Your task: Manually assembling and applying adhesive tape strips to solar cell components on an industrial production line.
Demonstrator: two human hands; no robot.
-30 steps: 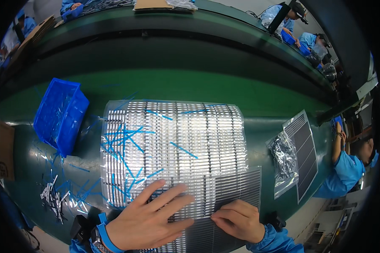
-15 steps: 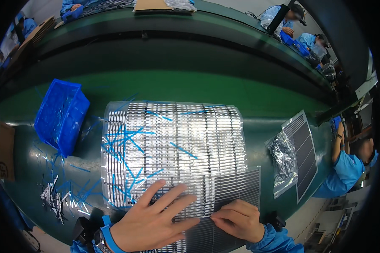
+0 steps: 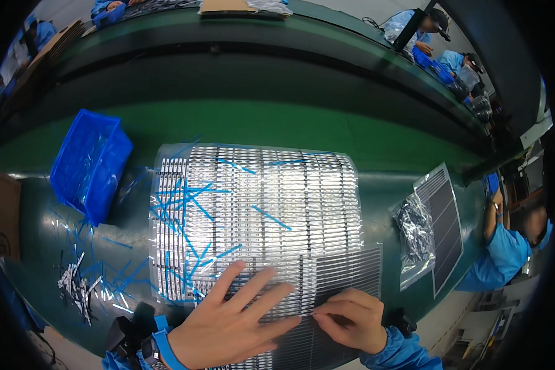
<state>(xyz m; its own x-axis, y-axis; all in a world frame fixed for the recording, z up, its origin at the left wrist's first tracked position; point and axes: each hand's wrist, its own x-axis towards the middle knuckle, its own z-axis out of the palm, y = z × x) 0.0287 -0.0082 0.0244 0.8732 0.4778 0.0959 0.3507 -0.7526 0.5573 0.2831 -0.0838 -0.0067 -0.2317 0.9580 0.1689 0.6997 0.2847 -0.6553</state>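
A broad clear-film sheet of silver strips (image 3: 277,209) lies in front of me, patterned in rows. Over its near right corner is a dark striped sheet (image 3: 351,271). My left hand (image 3: 234,320) rests with fingers spread on the near part of the silver strips, its little-finger side by the dark sheet. My right hand (image 3: 351,317) is closed in a pinch over the dark sheet's left part; whatever its fingertips hold is too small to make out. Thin blue strips (image 3: 191,203) are scattered across the left of the silver sheet.
A blue bin (image 3: 92,166) stands at the left, near loose small strips (image 3: 77,287) piled on the green table. To the right, a clear bag of dark pieces (image 3: 413,237) overlaps another dark sheet (image 3: 447,231). A cardboard box (image 3: 7,216) is far left. Co-workers sit beyond.
Both hands stay nearly in place, the left still spread and the right still pinching. The whole view has shifted slightly.
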